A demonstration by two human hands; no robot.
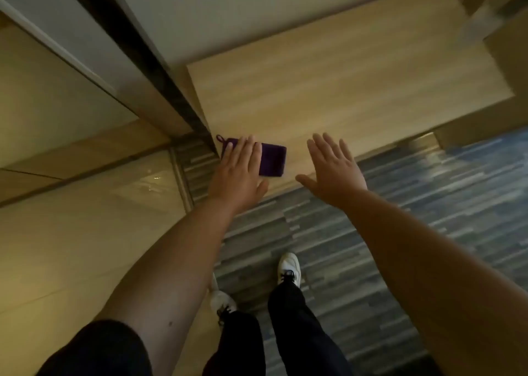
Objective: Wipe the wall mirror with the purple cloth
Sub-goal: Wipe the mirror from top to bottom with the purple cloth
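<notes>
Purple cloth on the wooden ledge under the flat, released left hand; right hand splayed, empty.

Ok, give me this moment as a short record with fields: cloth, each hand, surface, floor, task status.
cloth: purple cloth, folded, lying near the left front corner of the wooden surface
left hand: fingers flat over the cloth's left part, not gripping
right hand: open, empty, beside the cloth, over the surface's front edge
floor: striped grey-blue carpet under the white shoes
status: cloth not yet lifted
</notes>
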